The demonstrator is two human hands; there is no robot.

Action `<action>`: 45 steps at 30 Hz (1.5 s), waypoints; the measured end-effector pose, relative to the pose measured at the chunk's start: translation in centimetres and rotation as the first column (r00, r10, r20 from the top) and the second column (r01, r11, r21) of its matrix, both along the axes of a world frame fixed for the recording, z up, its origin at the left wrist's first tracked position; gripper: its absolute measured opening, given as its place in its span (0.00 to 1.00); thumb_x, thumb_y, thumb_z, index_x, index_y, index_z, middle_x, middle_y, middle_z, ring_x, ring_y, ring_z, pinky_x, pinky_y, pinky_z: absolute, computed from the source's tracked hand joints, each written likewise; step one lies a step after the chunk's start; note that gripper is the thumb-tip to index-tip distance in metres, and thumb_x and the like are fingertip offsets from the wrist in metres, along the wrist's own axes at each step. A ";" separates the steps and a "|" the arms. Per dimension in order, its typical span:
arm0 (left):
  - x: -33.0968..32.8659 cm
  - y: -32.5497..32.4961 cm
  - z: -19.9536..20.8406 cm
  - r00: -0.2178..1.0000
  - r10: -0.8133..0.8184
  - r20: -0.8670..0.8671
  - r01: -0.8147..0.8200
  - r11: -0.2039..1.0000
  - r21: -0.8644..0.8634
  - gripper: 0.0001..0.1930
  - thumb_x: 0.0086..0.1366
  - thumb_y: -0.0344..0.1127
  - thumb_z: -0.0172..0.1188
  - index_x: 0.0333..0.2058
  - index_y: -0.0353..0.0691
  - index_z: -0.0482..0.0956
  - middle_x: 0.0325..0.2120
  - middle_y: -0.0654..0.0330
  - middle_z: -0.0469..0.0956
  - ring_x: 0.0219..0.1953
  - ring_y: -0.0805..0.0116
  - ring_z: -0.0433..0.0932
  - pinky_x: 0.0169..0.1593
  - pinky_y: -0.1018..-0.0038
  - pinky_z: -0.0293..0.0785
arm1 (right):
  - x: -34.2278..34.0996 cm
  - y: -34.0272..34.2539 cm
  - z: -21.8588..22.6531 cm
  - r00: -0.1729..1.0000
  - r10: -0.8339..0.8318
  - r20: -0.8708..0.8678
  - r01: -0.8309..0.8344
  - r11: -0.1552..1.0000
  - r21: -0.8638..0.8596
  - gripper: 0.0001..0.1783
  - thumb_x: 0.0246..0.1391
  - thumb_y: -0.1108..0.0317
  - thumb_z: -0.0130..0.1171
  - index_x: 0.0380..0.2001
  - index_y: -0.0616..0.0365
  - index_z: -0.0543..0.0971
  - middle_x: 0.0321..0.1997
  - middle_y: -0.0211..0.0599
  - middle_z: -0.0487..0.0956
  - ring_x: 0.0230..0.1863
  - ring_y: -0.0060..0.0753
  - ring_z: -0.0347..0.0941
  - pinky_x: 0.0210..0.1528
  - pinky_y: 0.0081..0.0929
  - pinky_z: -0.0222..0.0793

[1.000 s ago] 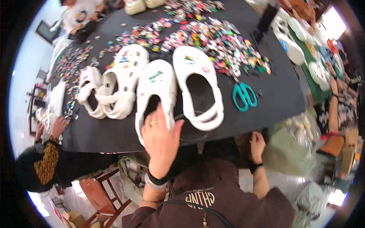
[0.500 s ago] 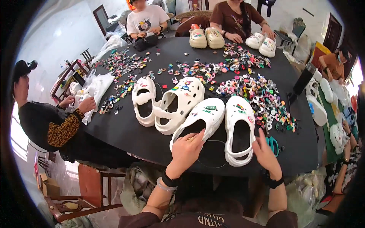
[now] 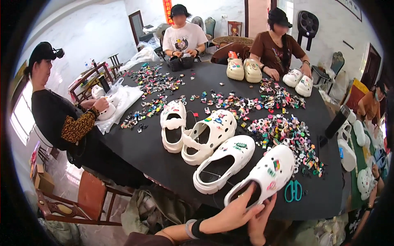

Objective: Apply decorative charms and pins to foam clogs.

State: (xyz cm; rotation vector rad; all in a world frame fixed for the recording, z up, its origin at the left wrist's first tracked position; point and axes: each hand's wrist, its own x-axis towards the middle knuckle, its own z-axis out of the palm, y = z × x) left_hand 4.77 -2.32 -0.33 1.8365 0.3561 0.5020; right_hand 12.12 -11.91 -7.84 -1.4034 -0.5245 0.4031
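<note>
In the head view, a white moulded clog at the black table's near edge is pinched by the left hand, fingers inside; the right hand is held alongside, its grip unclear. Charms are fitted; loose multicoloured charms are left.

On the tabletop before us, three clogs lie side by side, left of the clog in our hands. Behind that clog we see heaped charms; to its right, scissors. Two further pairs stand behind the charms, near the far edge.
</note>
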 end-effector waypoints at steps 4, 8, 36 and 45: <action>-0.8 -0.7 0.4 0.989 0.088 0.117 -0.037 0.922 -0.385 0.25 0.63 0.36 0.54 0.55 0.29 0.59 0.48 0.50 0.70 0.48 0.65 0.72 0.51 0.72 0.67 | -3.0 0.5 -0.6 0.979 0.050 0.196 -0.055 0.998 0.017 0.62 0.38 0.63 0.68 0.64 0.60 0.32 0.63 0.49 0.49 0.64 0.45 0.49 0.63 0.41 0.46; -0.9 -1.4 -0.5 0.927 0.364 0.094 -0.239 0.764 -0.599 0.17 0.62 0.33 0.56 0.46 0.28 0.70 0.39 0.55 0.76 0.40 0.71 0.75 0.42 0.76 0.71 | -4.4 0.7 -0.8 0.937 0.313 0.153 -0.319 0.948 0.011 0.63 0.42 0.68 0.65 0.63 0.57 0.25 0.64 0.54 0.48 0.64 0.48 0.51 0.61 0.39 0.53; 0.8 -5.5 -5.7 0.979 0.164 0.118 -0.190 0.945 0.266 0.12 0.57 0.26 0.56 0.41 0.30 0.74 0.27 0.52 0.75 0.26 0.64 0.73 0.29 0.73 0.68 | 4.3 -4.0 2.7 0.978 -0.042 0.206 0.093 0.965 -0.244 0.22 0.37 0.64 0.70 0.32 0.58 0.69 0.20 0.27 0.66 0.22 0.18 0.61 0.24 0.17 0.60; 1.2 -5.7 -6.0 0.976 0.104 0.192 -0.097 0.994 -0.043 0.24 0.59 0.41 0.59 0.50 0.33 0.68 0.46 0.45 0.71 0.47 0.51 0.71 0.48 0.64 0.67 | 3.8 -5.0 -0.6 0.998 0.039 0.048 -0.043 0.995 0.091 0.19 0.46 0.72 0.60 0.39 0.57 0.63 0.33 0.24 0.61 0.31 0.16 0.57 0.34 0.14 0.55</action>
